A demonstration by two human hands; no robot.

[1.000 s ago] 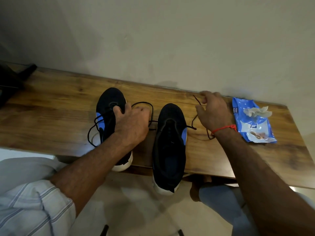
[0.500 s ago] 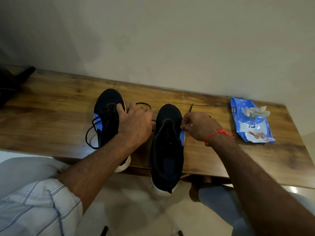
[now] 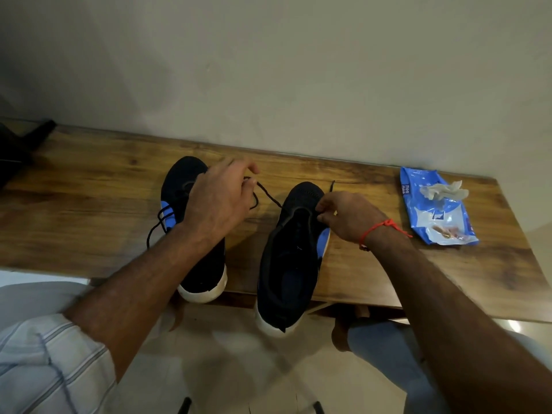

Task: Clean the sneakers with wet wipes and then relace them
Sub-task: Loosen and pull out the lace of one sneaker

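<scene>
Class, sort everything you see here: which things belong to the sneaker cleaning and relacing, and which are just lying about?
Job:
black-and-blue left sneaker
black-and-blue right sneaker
thin black lace
blue wet-wipes pack
left hand
right hand

Lying about:
dark object at bench's far left

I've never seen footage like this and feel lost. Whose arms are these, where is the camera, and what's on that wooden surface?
No machine here: a person wears a camera on their head, looking down at their own arms. On the wooden bench stand two black sneakers. The left hand pinches a black lace above the left sneaker. The right hand pinches the lace's other end at the right sneaker. Further right lies a blue wet-wipe pack, one wipe sticking out.
</scene>
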